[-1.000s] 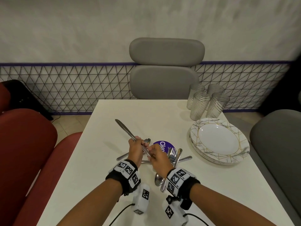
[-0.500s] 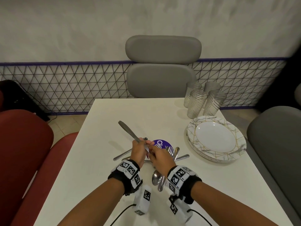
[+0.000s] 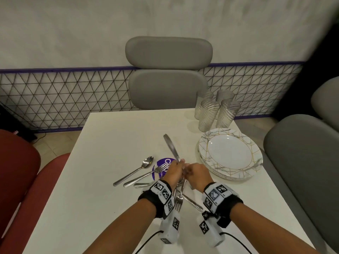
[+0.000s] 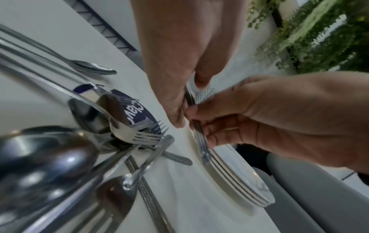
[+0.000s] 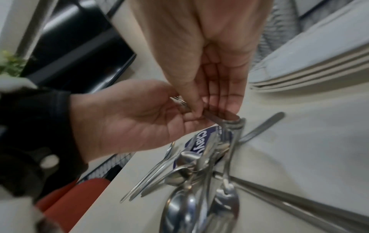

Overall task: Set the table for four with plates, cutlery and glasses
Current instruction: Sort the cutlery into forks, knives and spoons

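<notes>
Over the middle of the white table [image 3: 110,147] my two hands meet. My left hand [image 3: 174,171] grips a table knife [image 3: 169,145] whose blade points away and a little left. My right hand [image 3: 197,174] pinches the handles of a bundle of spoons and forks [image 5: 199,181], and the heads hang back toward me; one fork [image 3: 178,200] shows between my wrists. A loose spoon [image 3: 146,162] and fork [image 3: 157,169] lie left of my hands, heads by a purple round disc [image 3: 162,166]. A stack of gold-lined plates [image 3: 231,153] and several ribbed glasses [image 3: 214,110] stand at the right.
A grey chair [image 3: 168,88] stands at the table's far end and another grey chair [image 3: 302,162] at the right side. Red seats [image 3: 18,171] line the left. More cutlery handles [image 3: 143,184] lie under my left wrist.
Both hands have shifted right, toward the plates. The knife blade has swung from leaning far left to nearly straight ahead. The spoon and fork on the table now show left of my hand.
</notes>
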{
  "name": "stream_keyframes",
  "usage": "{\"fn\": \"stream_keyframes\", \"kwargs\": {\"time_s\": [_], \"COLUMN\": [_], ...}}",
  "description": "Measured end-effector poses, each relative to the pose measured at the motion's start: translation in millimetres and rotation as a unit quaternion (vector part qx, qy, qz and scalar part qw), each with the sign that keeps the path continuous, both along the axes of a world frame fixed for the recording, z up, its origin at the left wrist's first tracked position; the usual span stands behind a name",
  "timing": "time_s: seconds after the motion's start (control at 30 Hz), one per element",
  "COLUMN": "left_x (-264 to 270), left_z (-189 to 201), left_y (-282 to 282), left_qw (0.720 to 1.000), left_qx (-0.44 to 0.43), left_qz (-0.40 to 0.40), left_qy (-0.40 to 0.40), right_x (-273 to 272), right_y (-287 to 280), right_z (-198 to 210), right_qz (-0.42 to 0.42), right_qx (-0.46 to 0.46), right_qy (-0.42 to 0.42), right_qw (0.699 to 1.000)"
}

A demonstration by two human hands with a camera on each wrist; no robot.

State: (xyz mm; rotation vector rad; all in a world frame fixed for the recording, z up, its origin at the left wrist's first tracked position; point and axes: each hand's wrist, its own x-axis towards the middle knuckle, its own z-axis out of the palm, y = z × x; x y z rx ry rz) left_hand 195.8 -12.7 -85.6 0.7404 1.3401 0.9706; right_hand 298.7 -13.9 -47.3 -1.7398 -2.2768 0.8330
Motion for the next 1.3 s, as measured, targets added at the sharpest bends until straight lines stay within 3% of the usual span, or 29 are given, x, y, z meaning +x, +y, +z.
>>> {"fn": "stream_keyframes", "kwargs": {"time_s": [0.17, 0.23, 0.3, 0.4, 0.63, 0.73, 0.83, 1.03, 1.3], "left_x": [17, 18, 12, 5, -27, -39, -38, -12, 15], "left_z": [-2, -6, -11, -14, -39, -42, -35, -29, -33], "left_y": [2, 0, -3, -11, -24, -26, -23, -3, 26], "left_qw": [0.996, 0.98, 0.927, 0.841, 0.717, 0.705, 0.713, 0.716, 0.747], "left_qx": [-0.061, -0.042, -0.005, 0.047, 0.125, 0.112, 0.114, 0.187, 0.091], "left_qz": [-0.065, -0.134, -0.218, -0.286, -0.356, -0.36, -0.34, -0.305, -0.307], "left_qy": [0.021, 0.139, 0.305, 0.456, 0.586, 0.601, 0.603, 0.6, 0.583], "right_x": [40, 44, 43, 38, 25, 25, 22, 14, 13], "right_y": [6, 10, 14, 18, 25, 27, 27, 21, 20], "right_z": [-17, -24, -27, -32, -38, -39, -41, -45, -54], "right_qz": [-0.08, -0.09, -0.097, -0.098, -0.102, -0.1, -0.11, -0.094, -0.105], "right_qx": [-0.048, -0.054, -0.064, -0.063, -0.076, -0.071, -0.064, -0.038, -0.024], "right_qy": [-0.038, -0.062, -0.075, -0.09, -0.123, -0.136, -0.15, -0.183, -0.142], "right_qw": [0.995, 0.993, 0.99, 0.989, 0.984, 0.983, 0.98, 0.978, 0.984]}}
